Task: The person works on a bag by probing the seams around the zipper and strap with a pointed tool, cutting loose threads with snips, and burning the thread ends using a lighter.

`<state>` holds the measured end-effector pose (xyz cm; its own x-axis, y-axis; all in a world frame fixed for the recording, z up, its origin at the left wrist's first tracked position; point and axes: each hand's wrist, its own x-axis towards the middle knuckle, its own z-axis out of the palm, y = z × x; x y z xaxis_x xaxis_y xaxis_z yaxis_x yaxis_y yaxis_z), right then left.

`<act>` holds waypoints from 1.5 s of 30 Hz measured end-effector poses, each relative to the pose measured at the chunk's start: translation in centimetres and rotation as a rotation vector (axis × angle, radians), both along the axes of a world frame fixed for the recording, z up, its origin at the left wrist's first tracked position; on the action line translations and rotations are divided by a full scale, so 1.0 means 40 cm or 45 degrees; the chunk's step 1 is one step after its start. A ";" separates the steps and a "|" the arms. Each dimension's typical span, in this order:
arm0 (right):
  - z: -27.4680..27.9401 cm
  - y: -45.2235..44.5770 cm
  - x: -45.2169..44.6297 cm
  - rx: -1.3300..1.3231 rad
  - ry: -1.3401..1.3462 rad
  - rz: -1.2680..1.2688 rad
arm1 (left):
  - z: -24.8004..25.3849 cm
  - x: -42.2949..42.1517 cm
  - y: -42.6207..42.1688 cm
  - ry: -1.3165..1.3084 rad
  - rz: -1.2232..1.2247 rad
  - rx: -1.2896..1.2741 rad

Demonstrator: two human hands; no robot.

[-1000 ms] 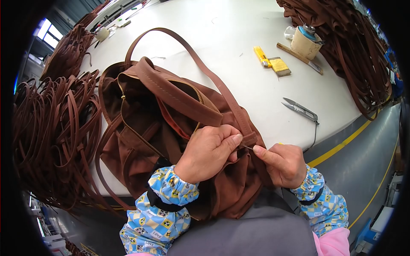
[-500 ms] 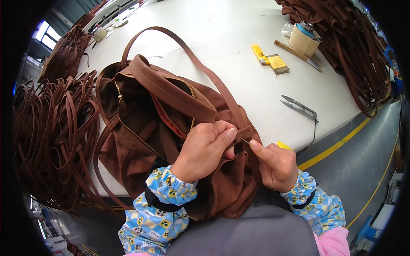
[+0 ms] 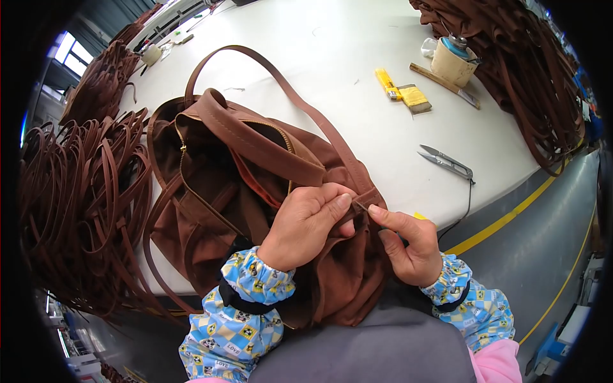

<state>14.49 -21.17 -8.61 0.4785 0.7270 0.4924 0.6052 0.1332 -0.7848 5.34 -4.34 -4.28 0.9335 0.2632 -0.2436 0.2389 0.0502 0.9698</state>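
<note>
A brown bag [image 3: 191,233] lies tilted at the table's near edge, its brass zipper [image 3: 183,148] open and its handle [image 3: 255,153] folded over the mouth. My left hand [image 3: 310,220] is closed on the bag's edge, thumb and fingers pinching beside the stitched end of the long strap [image 3: 338,143]. From that spot a thin, needle-like piece [image 3: 361,205] sticks out towards my right hand [image 3: 412,246]. The right index fingertip touches or nearly touches its end. My right thumb is apart from the index finger, and the other fingers are curled.
Thread snips [image 3: 447,161] with a cord lie right of the bag on the white table [image 3: 306,70]. Farther back are a yellow lighter [image 3: 387,84], a yellow thread card [image 3: 415,99], a brush [image 3: 445,85] and a pot [image 3: 452,62]. Brown straps [image 3: 83,210] hang at left.
My right thumb has come away from the thin piece and dropped lower, while the index finger stays at its end. My left hand keeps its pinch on the bag.
</note>
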 end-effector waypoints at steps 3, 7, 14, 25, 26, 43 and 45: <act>-0.009 0.002 -0.004 0.086 0.165 0.037 | -0.002 0.003 -0.003 -0.004 -0.005 0.005; -0.026 -0.018 -0.013 0.079 0.381 0.051 | 0.004 0.010 -0.009 0.001 -0.008 0.053; -0.045 -0.030 -0.004 0.084 -0.053 -0.002 | 0.013 0.004 -0.010 0.016 -0.090 0.203; -0.002 -0.021 -0.027 -0.117 0.104 -0.124 | 0.027 0.005 -0.010 0.082 -0.077 0.336; -0.001 -0.026 -0.022 -0.110 -0.047 -0.077 | 0.024 0.004 -0.011 0.077 -0.077 0.337; 0.110 -0.179 0.294 -0.693 -0.468 -0.654 | 0.006 -0.001 -0.012 0.010 -0.068 0.258; 0.073 -0.192 0.340 -0.753 -0.683 -0.732 | 0.011 -0.002 -0.014 0.014 -0.049 0.226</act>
<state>28.11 -28.84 -5.68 0.6558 0.6525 0.3797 0.7503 -0.6190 -0.2323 5.27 -4.88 -3.85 0.9412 0.2674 -0.2067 0.2479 -0.1306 0.9600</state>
